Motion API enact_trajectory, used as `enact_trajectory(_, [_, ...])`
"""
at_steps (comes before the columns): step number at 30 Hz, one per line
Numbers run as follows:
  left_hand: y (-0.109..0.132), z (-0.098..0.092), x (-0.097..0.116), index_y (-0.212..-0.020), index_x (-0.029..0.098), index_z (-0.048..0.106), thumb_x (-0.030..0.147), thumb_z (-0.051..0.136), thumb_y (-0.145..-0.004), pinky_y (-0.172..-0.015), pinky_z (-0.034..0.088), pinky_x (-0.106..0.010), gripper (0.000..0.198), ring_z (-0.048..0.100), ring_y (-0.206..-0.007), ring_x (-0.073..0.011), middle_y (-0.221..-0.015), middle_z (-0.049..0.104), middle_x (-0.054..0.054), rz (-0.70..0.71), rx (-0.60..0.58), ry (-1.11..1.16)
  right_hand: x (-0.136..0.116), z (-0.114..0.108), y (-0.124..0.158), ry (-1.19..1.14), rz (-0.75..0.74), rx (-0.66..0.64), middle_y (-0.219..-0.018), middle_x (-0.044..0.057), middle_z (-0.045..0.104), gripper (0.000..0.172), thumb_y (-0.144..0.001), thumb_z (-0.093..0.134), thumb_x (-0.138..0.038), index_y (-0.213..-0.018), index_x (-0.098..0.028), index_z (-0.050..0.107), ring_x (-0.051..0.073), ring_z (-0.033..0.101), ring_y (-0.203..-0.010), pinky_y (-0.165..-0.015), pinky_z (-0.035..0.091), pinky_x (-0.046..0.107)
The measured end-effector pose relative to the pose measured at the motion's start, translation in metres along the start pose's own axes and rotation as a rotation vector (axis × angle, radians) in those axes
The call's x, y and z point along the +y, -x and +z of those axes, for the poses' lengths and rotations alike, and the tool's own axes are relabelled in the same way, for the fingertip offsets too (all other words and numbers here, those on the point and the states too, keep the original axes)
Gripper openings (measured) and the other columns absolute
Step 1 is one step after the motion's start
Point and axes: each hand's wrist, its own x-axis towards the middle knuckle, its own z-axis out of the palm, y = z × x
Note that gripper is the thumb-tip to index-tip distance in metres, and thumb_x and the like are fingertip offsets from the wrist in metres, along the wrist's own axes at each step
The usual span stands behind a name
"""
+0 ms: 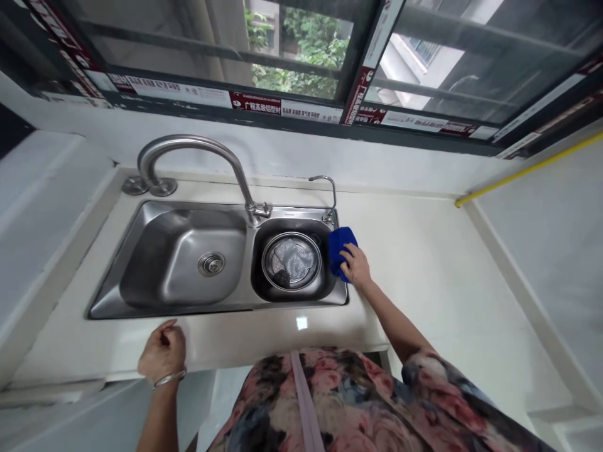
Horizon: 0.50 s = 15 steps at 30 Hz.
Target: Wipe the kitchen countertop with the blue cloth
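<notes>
My right hand (355,265) holds a folded blue cloth (340,246) against the right rim of the steel double sink (249,301). My left hand (163,351), with a bracelet at the wrist, is curled closed over the front counter edge below the left basin; nothing shows between its fingers. Inside the smaller right basin sits a round perforated metal strainer (268,251), holding a crumpled clear plastic item (296,258) and a dark scrubber (282,279). The left basin (188,251) shows only its drain.
A large curved faucet (198,143) rises behind the sink and arches over its back edge. Near the right back corner stands a thin small tap (333,191). Pale countertop (424,263) extends rightward, and a yellow pipe (527,169) runs along the right wall. Windows line the back.
</notes>
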Motion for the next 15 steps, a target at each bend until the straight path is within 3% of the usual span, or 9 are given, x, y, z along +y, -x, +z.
enact_trajectory(6, [-0.001, 0.001, -0.003, -0.119, 0.025, 0.079, 0.042, 0.05, -0.094, -0.066, 0.039, -0.029, 0.042, 0.049, -0.067, -0.015, -0.073, 0.059, 0.002, 0.033, -0.023, -0.038, -0.029, -0.016, 0.131, -0.129, -0.028, 0.072, -0.146, 0.013, 0.065, 0.036, -0.096, 0.05, -0.025, -0.123, -0.022, 0.073, 0.031, 0.05, -0.148, -0.123, 0.041, 0.059])
enact_trajectory(9, [-0.003, 0.007, -0.009, -0.119, 0.026, 0.079, 0.043, 0.05, -0.094, -0.065, 0.039, -0.029, 0.042, 0.048, -0.064, -0.0141, -0.072, 0.059, 0.003, 0.038, -0.021, -0.028, -0.039, -0.027, 0.179, -0.157, 0.039, 0.045, -0.146, 0.013, 0.065, 0.037, -0.095, 0.051, -0.023, -0.127, -0.024, 0.07, 0.032, 0.052, -0.147, -0.121, 0.044, 0.06])
enact_trajectory(12, [-0.003, 0.013, -0.016, -0.119, 0.028, 0.079, 0.043, 0.051, -0.094, -0.064, 0.038, -0.029, 0.04, 0.046, -0.062, -0.0134, -0.07, 0.057, 0.003, 0.047, 0.013, -0.011, -0.045, -0.031, 0.191, -0.119, 0.082, -0.003, -0.151, 0.012, 0.061, 0.042, -0.095, 0.049, -0.022, -0.134, -0.024, 0.065, 0.033, 0.05, -0.149, -0.124, 0.041, 0.063])
enact_trajectory(15, [-0.003, 0.016, -0.02, -0.117, 0.029, 0.079, 0.043, 0.053, -0.092, -0.061, 0.037, -0.028, 0.038, 0.046, -0.059, -0.013, -0.067, 0.055, 0.004, 0.047, 0.039, -0.011, -0.045, -0.025, 0.166, -0.031, 0.108, -0.015, -0.161, 0.013, 0.051, 0.054, -0.097, 0.046, -0.021, -0.15, -0.023, 0.055, 0.033, 0.041, -0.156, -0.127, 0.036, 0.064])
